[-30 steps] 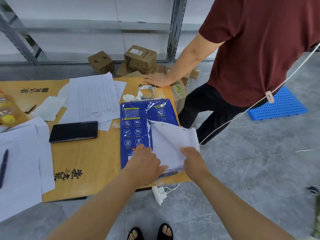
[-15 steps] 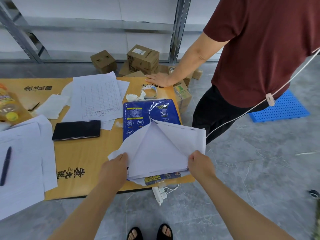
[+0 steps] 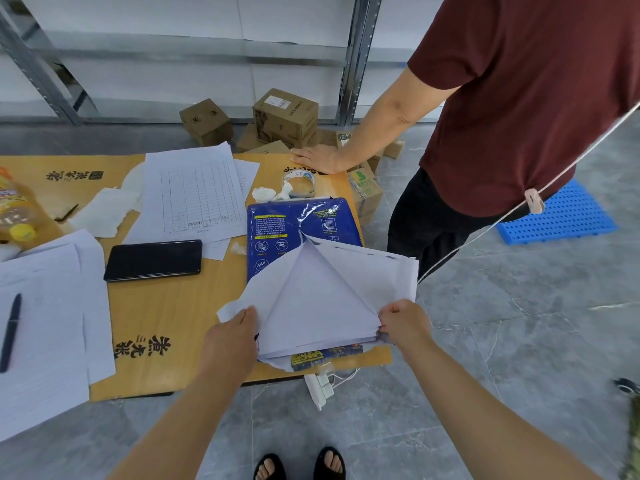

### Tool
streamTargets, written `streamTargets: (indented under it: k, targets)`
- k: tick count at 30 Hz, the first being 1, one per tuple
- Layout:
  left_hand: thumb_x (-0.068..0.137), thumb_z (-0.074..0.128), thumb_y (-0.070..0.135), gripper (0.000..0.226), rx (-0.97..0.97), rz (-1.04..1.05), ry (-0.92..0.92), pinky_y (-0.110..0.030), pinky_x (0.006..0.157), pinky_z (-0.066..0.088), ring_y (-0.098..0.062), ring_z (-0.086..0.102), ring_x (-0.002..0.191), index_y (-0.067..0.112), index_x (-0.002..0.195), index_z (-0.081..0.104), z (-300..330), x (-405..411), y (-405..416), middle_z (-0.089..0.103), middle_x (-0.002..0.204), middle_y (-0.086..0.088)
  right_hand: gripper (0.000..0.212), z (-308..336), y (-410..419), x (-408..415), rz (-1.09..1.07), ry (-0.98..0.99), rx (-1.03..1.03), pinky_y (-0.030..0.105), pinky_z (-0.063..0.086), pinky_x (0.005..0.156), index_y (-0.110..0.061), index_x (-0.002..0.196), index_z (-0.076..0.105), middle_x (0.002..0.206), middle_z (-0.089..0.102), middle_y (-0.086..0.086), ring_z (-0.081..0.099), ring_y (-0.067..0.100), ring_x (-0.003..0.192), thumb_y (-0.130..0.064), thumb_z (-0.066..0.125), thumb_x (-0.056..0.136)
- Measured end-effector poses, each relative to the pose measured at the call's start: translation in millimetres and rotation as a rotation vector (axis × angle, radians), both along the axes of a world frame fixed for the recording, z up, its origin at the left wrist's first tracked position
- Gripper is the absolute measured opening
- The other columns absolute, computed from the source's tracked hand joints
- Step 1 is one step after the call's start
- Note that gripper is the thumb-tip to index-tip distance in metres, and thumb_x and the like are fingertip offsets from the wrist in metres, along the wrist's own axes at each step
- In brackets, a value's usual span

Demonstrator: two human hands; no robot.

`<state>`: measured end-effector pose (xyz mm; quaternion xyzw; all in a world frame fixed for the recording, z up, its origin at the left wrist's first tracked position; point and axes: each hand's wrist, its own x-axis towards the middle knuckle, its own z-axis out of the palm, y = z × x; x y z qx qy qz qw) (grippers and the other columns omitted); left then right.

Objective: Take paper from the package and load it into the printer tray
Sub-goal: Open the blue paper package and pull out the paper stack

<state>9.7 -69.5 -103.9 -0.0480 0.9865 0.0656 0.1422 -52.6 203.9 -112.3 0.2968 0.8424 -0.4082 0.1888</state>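
Grey stone flooring surrounds a low yellow wooden table [image 3: 166,317], where a torn-open blue plastic paper package [image 3: 298,223] lies at its right end. Left hand [image 3: 235,332] pinches the white wrapper flap [image 3: 239,303]; right hand [image 3: 403,323] grips the white paper stack [image 3: 322,306].

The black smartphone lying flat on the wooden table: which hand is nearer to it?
Left. The left hand grips the white paper's near-left edge, just right of the black smartphone; the right hand is farther right.
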Motion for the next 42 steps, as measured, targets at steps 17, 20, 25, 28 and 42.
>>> streamTargets:
  k: [17,20,25,28,42]
  targets:
    - [0.093,0.044,0.013,0.049,-0.014,-0.021,0.024,-0.025,0.069,0.038,-0.022,0.064,0.096,0.015,0.141,0.033,3.3,2.9,1.1,0.056,0.128,0.003,0.018,47.5,-29.2,18.2,0.225,0.118,0.345,0.024,0.039,0.053,-0.023,0.087,0.060,0.083,0.064,0.000,0.059,0.022,0.079,-0.011,0.047,0.085]
    - [0.092,0.045,0.011,0.047,0.024,0.002,0.028,-0.026,0.070,0.042,-0.022,0.065,0.094,0.015,0.137,0.037,4.7,3.4,1.1,0.059,0.124,0.002,0.007,45.7,-33.3,14.2,0.102,0.147,0.194,0.024,0.044,0.051,-0.019,0.084,0.059,0.082,0.065,0.001,0.063,0.021,0.079,-0.012,0.056,0.084]
    - [0.089,0.050,0.010,0.026,0.106,0.045,0.043,-0.029,0.070,0.049,-0.022,0.064,0.088,0.015,0.115,0.054,10.5,8.2,2.8,0.064,0.108,-0.001,0.020,40.6,-39.5,4.4,-0.123,0.066,-0.134,0.041,0.060,0.076,-0.016,0.077,0.057,0.079,0.058,0.002,0.066,0.022,0.069,0.004,0.056,0.081]
    - [0.092,0.046,0.011,0.015,0.103,0.116,0.055,-0.028,0.066,0.048,-0.020,0.060,0.078,0.014,0.099,0.058,16.8,9.6,6.9,0.063,0.097,-0.003,0.028,45.4,-37.4,4.0,-0.205,0.063,-0.291,0.026,0.059,0.057,-0.016,0.074,0.059,0.093,0.058,0.009,0.066,0.031,0.092,0.010,0.055,0.082]
    - [0.089,0.055,0.001,0.010,1.270,1.214,-0.360,-0.041,0.063,0.061,-0.032,0.063,0.074,0.002,0.095,0.047,59.5,10.2,21.8,0.057,0.090,-0.018,0.026,101.5,-14.5,21.9,-0.190,-0.033,-0.439,0.018,0.050,0.034,-0.005,0.074,0.061,0.111,0.059,0.028,0.066,0.038,0.081,0.019,0.054,0.079]
